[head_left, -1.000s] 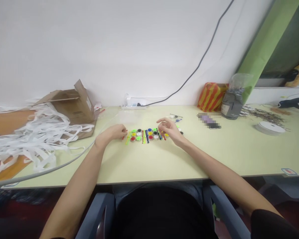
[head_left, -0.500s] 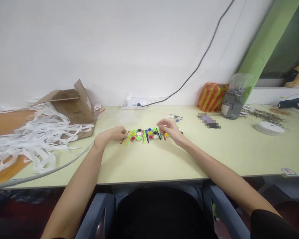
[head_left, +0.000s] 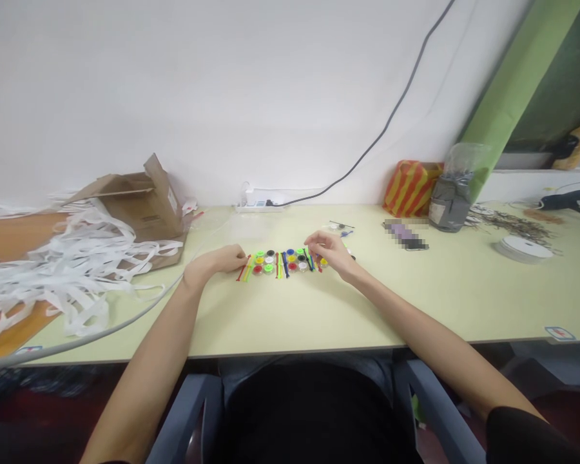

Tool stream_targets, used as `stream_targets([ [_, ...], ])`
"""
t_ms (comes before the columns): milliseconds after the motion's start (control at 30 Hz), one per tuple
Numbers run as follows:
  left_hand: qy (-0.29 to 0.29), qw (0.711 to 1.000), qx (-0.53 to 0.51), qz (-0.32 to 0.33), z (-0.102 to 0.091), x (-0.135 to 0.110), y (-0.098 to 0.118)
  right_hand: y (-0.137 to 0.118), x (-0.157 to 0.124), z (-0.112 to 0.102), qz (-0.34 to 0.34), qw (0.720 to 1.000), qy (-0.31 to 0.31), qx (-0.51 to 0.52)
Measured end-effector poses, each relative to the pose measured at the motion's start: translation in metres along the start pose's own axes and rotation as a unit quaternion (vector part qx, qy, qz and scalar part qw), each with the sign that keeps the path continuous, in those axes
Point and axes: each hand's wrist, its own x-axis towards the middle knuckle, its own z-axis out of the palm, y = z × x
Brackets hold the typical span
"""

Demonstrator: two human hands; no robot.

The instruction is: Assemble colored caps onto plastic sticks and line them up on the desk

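My left hand (head_left: 229, 258) is closed, its fingertips pinching the upper end of a thin red plastic strip (head_left: 241, 273). Right beside that strip lies a yellow-green one (head_left: 247, 270). Small round coloured discs, such as a red one (head_left: 258, 270) and a bright green one (head_left: 269, 269), sit in rows between groups of strips. A blue strip (head_left: 285, 265) belongs to the middle group. At the right end, my right hand (head_left: 332, 252) has its fingers bent together at the top of a dark strip (head_left: 310, 260). What its fingertips hold is too small to tell, and the palm covers some discs.
White ribbon (head_left: 91, 258) is heaped at the left before an open cardboard box (head_left: 140, 200). A grey cable (head_left: 111, 330) crosses the left front. A power strip (head_left: 258, 205) lies by the wall. Rightward are a striped bag (head_left: 408, 187) and a white spool (head_left: 524, 249).
My left hand has shifted the red strip slightly right, closer alongside the yellow-green strip. My right hand has hardly moved.
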Motion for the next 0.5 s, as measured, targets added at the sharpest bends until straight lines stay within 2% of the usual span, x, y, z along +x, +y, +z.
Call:
stream_targets([
  [400, -0.009, 1.000, -0.002, -0.004, -0.0008, 0.0000, 0.0005, 0.0025, 0.0010, -0.0009, -0.008, 1.000, -0.003, -0.008],
  [500, -0.008, 1.000, 0.002, -0.008, -0.0011, -0.0006, 0.0005, 0.0018, 0.0029, -0.0060, -0.031, 0.999, 0.025, -0.026],
])
